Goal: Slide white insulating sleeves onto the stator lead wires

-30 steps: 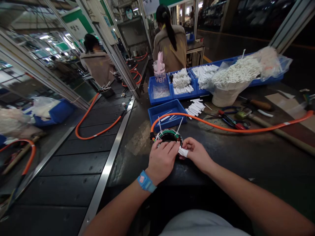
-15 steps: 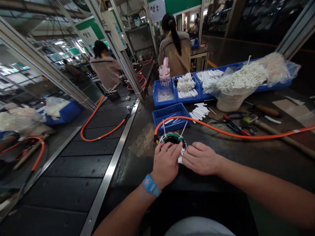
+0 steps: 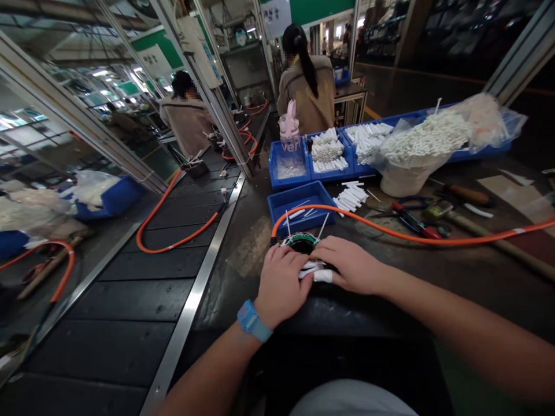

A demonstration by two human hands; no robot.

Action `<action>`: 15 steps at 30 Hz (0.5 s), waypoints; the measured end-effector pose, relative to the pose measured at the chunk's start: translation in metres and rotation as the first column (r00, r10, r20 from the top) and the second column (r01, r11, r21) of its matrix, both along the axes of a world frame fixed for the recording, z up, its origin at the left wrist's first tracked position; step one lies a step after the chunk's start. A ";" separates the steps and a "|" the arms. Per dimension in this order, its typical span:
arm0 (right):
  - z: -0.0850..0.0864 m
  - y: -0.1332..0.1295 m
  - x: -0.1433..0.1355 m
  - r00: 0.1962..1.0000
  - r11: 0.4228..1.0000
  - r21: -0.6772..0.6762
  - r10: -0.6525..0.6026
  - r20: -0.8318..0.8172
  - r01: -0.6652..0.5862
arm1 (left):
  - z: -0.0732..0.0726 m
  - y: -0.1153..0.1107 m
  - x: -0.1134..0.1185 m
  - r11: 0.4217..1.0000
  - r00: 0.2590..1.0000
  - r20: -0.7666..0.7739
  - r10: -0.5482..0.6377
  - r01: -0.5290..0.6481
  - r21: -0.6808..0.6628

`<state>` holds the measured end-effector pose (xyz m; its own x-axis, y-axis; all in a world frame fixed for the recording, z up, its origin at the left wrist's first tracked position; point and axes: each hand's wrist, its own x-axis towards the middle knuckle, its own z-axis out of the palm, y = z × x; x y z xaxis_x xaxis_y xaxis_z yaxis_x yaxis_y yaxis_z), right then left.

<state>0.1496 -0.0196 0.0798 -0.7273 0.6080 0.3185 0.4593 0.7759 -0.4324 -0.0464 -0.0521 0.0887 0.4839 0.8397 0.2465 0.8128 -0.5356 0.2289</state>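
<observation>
A ring-shaped stator (image 3: pixel 303 237) with a green and black rim lies in front of me, largely covered by my hands. Two thin white sticks poke up from its far side. My left hand (image 3: pixel 284 280) wraps around the near left of the ring. On the near right, my right hand (image 3: pixel 353 266) grips the ring, with a white wrapping on its thumb. Between the two thumbs show white strips (image 3: pixel 309 267), partly hidden by the fingers. An orange cable (image 3: pixel 433 241) runs from the stator's left side over the bench to the right.
A small blue tray (image 3: pixel 281 208) with a few sticks stands just behind the stator. Beyond are blue bins of white tubes (image 3: pixel 325 147), a bag of sticks (image 3: pixel 425 138), pliers (image 3: pixel 418 222) and a mallet (image 3: pixel 485 234). A slatted conveyor (image 3: pixel 143 294) runs along the left; two people sit farther off.
My right hand has opened from a pinch and spread over the ring's right side. My left hand has shifted slightly left and down, and more white strips show between the hands.
</observation>
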 end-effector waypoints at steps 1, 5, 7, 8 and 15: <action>-0.003 0.000 -0.005 0.997 0.996 0.081 -0.028 0.069 0.022 | 0.000 0.001 0.000 1.000 1.000 -0.023 -0.003 0.003 0.011; -0.015 0.001 -0.014 0.970 0.917 0.396 -0.047 0.239 -0.053 | -0.008 0.000 0.002 0.998 0.995 -0.095 0.010 -0.003 0.069; -0.018 0.002 -0.014 0.973 0.871 0.485 -0.032 0.227 -0.085 | -0.012 -0.001 0.003 0.996 0.994 -0.112 0.019 -0.009 0.093; -0.018 0.003 -0.015 0.977 0.866 0.495 -0.041 0.208 -0.070 | -0.014 -0.001 0.003 0.995 0.994 -0.111 0.025 -0.014 0.100; -0.013 0.026 -0.031 0.954 0.950 0.290 -0.185 0.234 0.113 | -0.024 0.001 0.002 0.995 1.000 0.006 -0.026 0.025 0.095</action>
